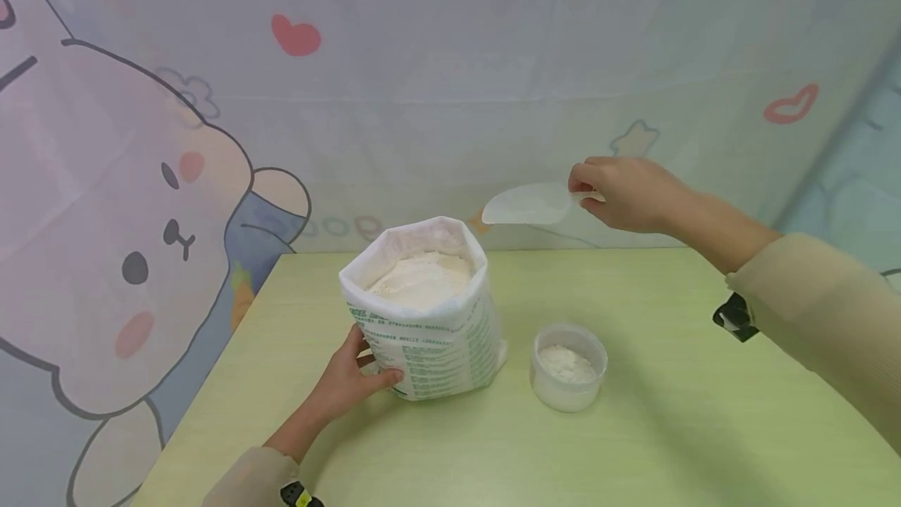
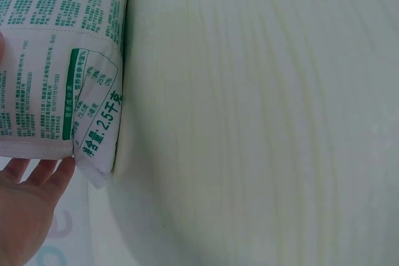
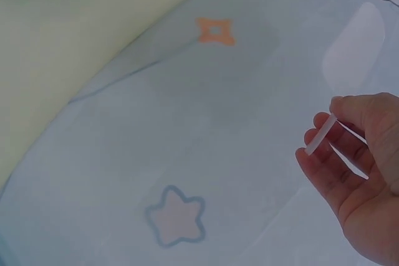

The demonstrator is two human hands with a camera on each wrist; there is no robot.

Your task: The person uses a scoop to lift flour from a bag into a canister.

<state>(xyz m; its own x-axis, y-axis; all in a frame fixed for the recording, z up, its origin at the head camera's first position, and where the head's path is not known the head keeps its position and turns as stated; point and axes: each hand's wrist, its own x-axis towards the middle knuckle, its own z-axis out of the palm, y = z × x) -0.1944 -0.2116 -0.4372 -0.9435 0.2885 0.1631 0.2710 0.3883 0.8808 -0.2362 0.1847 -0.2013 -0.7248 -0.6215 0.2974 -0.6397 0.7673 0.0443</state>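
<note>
My left hand (image 1: 346, 383) grips the lower left side of a white flour bag (image 1: 450, 354), its thumb on the front. In the left wrist view, fingertips of this left hand (image 2: 28, 210) rest at the bottom edge of the bag (image 2: 56, 79), which has green print. The bag's top is folded open, showing pale flour (image 1: 425, 278), and it tilts slightly. Above and right of it, my right hand (image 1: 629, 192) pinches a translucent white scoop (image 1: 531, 203) by its handle. In the right wrist view, thumb and fingers of my right hand (image 3: 368, 166) hold the scoop handle (image 3: 321, 135).
Right of the bag stands a round clear tub (image 1: 568, 397) with some white flour in it. All this is on a pale yellow-green table (image 1: 479, 460). A printed cloth (image 1: 450, 61) with a cartoon animal hangs behind the table.
</note>
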